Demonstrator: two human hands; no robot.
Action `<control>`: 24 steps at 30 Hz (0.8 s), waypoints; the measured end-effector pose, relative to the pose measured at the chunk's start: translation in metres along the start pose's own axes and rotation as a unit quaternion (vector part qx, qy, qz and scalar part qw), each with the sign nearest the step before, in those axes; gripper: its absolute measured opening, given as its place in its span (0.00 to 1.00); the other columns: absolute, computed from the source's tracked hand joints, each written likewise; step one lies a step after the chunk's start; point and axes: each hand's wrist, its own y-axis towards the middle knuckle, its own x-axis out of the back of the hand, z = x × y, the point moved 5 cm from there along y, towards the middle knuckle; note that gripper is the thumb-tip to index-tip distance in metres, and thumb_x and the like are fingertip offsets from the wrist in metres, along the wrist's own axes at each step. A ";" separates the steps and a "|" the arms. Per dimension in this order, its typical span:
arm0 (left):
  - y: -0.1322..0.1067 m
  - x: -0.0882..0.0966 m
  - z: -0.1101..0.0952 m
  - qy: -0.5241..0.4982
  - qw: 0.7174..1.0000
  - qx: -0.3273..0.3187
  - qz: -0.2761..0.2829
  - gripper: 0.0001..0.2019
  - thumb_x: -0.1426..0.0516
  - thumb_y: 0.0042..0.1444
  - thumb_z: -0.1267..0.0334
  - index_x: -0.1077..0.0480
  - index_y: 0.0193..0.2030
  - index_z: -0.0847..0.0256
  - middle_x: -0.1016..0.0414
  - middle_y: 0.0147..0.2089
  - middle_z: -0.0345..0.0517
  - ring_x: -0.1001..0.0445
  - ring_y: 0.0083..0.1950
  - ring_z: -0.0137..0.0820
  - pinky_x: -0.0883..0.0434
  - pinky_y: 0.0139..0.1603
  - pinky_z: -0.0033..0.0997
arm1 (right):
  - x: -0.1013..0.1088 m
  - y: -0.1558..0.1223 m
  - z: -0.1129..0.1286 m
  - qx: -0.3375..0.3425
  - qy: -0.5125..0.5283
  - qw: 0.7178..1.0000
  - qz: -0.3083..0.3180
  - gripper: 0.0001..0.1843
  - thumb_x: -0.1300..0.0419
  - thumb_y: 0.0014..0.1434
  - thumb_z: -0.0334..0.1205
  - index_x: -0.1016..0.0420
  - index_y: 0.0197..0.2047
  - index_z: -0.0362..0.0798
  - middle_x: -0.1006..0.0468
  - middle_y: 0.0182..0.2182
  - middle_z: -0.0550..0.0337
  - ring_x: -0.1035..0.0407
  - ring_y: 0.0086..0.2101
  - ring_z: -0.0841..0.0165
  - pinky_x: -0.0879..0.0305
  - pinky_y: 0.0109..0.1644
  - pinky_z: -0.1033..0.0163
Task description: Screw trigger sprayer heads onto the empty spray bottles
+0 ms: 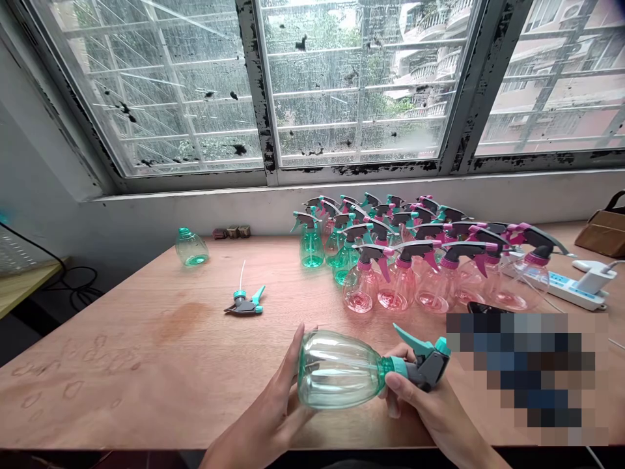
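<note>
I hold a clear teal spray bottle (339,370) on its side just above the wooden table (146,352). My left hand (273,410) cups the bottle's round base, fingers curled round it. My right hand (430,407) grips the neck and the grey and teal trigger head (424,361) fitted on the bottle. A loose trigger head with its white tube (245,301) lies on the table farther back. A bare teal bottle without a head (191,248) stands at the back left.
A cluster of several finished teal and pink spray bottles (405,260) stands at the back right. A white power strip with a plug (576,286) and a brown bag (608,231) lie at the right. Small blocks (231,232) sit by the wall under the window.
</note>
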 end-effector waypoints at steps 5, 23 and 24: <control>-0.003 0.000 0.003 -0.070 0.997 0.013 0.019 0.52 0.39 0.63 0.48 0.80 0.75 0.35 0.72 0.82 0.46 0.61 0.81 0.49 0.53 0.76 0.57 | 0.000 0.000 -0.002 -0.005 -0.006 1.000 0.012 0.17 0.27 0.57 0.49 0.25 0.39 0.47 0.19 0.22 0.62 0.29 0.20 0.71 0.31 0.26 0.66; -0.003 0.003 -0.001 0.013 1.000 0.008 -0.023 0.52 0.37 0.62 0.50 0.73 0.77 0.40 0.66 0.82 0.48 0.62 0.81 0.49 0.59 0.78 0.57 | -0.002 -0.001 0.000 -0.019 -0.007 1.000 0.013 0.18 0.26 0.56 0.51 0.24 0.37 0.47 0.20 0.21 0.62 0.29 0.20 0.68 0.31 0.25 0.64; -0.003 0.003 -0.002 0.036 0.999 0.009 -0.025 0.51 0.37 0.62 0.50 0.70 0.78 0.41 0.65 0.82 0.48 0.62 0.81 0.49 0.62 0.78 0.57 | -0.001 -0.001 -0.001 -0.019 -0.006 1.000 0.013 0.18 0.27 0.56 0.51 0.24 0.37 0.47 0.19 0.21 0.62 0.29 0.19 0.68 0.31 0.25 0.64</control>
